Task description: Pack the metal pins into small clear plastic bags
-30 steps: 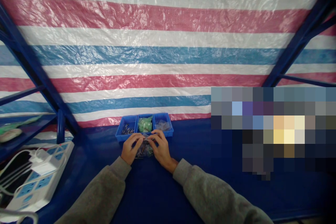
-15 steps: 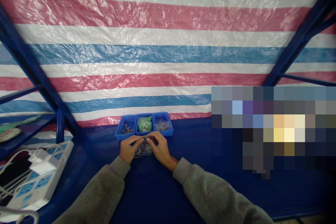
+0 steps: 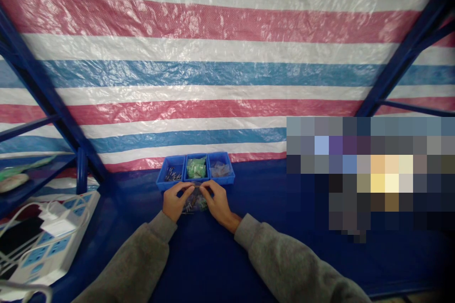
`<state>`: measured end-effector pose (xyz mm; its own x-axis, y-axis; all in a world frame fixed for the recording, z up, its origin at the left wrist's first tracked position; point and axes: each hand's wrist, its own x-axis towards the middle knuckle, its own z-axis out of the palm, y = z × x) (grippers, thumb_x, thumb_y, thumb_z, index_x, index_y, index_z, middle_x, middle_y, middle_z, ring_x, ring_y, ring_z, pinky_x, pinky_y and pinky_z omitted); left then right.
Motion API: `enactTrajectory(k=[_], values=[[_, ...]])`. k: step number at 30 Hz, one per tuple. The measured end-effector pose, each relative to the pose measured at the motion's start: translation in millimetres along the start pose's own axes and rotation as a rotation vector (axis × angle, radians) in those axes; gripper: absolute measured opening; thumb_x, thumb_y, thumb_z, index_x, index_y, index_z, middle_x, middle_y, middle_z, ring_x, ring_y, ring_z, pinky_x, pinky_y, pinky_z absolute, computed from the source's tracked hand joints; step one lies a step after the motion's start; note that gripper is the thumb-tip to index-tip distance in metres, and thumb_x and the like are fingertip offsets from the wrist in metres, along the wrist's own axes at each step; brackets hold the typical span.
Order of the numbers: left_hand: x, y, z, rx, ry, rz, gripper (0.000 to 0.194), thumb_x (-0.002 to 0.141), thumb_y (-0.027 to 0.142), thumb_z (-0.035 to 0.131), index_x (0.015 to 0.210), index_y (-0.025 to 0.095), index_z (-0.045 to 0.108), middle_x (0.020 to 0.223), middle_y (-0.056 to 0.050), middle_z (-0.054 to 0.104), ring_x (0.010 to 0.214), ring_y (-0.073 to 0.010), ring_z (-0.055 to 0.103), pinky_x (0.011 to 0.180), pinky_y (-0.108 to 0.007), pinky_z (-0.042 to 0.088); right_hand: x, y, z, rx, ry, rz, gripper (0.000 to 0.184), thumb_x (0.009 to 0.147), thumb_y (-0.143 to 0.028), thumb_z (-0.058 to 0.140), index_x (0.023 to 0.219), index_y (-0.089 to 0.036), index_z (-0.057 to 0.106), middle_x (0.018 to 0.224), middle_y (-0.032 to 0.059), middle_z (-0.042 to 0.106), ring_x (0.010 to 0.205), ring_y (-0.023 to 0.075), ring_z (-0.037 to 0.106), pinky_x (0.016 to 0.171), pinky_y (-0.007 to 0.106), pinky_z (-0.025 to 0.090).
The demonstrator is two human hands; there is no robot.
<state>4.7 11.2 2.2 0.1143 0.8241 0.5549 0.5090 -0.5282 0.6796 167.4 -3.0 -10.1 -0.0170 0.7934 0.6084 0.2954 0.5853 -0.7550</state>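
Note:
My left hand [image 3: 175,200] and my right hand [image 3: 217,202] are close together in front of the blue bins, each pinching one end of the top edge of a small clear plastic bag [image 3: 195,202]. Through the bag's film I make out greenish and metallic small pieces, too small to name. Right behind the hands stand three joined blue bins: the left bin [image 3: 160,181] has thin dark and silvery metal parts, the middle one green packets [image 3: 196,168], the right one clear plastic bags [image 3: 219,169].
A dark blue tabletop [image 3: 209,265] lies under everything. White power strips with a charger [image 3: 59,220] and cables are at the left. Blue metal posts [image 3: 42,75] slant up at both sides, with a striped plastic sheet [image 3: 213,75] behind. The right side is pixelated.
My fingertips have drawn slightly apart along the bag's top edge, and a thin straight edge shows between them. The bins have not moved.

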Motion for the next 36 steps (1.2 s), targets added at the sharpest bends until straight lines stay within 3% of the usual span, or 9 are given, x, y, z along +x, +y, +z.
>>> enactTrajectory(k=[4,11,18,25,29,36], values=[[-1,-1,1.4,-0.004,-0.017,-0.046,0.021,0.077,0.034,0.061,0.087,0.016,0.067,0.085,-0.005,0.070,0.077,-0.0189,0.065,0.076,-0.030,0.050,-1,2,1,0.025,0.022,0.024,0.017,0.087,-0.026,0.047,0.088,-0.018,0.062,0.081,0.0028,0.064,0.074,0.0152,0.058,0.068,0.024,0.044],[-3,9,-0.6,-0.119,-0.012,-0.082,0.037,0.077,0.032,0.060,0.111,0.017,0.055,0.072,0.000,0.070,0.068,-0.0162,0.066,0.071,-0.028,0.051,-2,4,2,0.071,0.051,0.063,0.029,0.090,-0.021,0.038,0.116,-0.019,0.052,0.077,0.0010,0.062,0.067,0.0134,0.058,0.066,0.024,0.045],[-2,9,0.8,-0.238,-0.017,-0.137,0.029,0.075,0.031,0.062,0.099,0.016,0.055,0.066,0.000,0.067,0.060,-0.0149,0.064,0.064,-0.026,0.052,0,0,-1,0.060,0.033,-0.044,0.028,0.086,-0.018,0.047,0.111,-0.023,0.059,0.104,0.0058,0.058,0.089,0.0168,0.057,0.077,0.027,0.047],[-3,6,0.6,-0.286,-0.022,-0.122,0.021,0.078,0.032,0.059,0.088,0.014,0.063,0.080,-0.004,0.068,0.070,-0.0165,0.065,0.068,-0.027,0.052,1,2,0,0.035,0.044,-0.040,0.020,0.084,-0.019,0.052,0.099,-0.023,0.064,0.096,0.0049,0.057,0.088,0.0161,0.056,0.074,0.026,0.047],[-3,7,-2.8,-0.286,-0.068,-0.073,0.027,0.083,0.032,0.052,0.098,0.014,0.064,0.085,-0.007,0.068,0.077,-0.0184,0.064,0.071,-0.029,0.051,1,1,-1,0.027,0.056,-0.047,0.015,0.086,-0.023,0.051,0.088,-0.021,0.066,0.088,0.0046,0.058,0.082,0.0155,0.056,0.073,0.026,0.046],[1,5,-2.7,-0.036,0.030,0.083,0.018,0.079,0.031,0.058,0.086,0.018,0.068,0.088,-0.006,0.064,0.081,-0.0178,0.060,0.074,-0.029,0.049,1,-2,-1,0.020,0.035,-0.034,0.017,0.087,-0.025,0.049,0.082,-0.019,0.065,0.083,0.0038,0.059,0.076,0.0143,0.056,0.070,0.024,0.045]])
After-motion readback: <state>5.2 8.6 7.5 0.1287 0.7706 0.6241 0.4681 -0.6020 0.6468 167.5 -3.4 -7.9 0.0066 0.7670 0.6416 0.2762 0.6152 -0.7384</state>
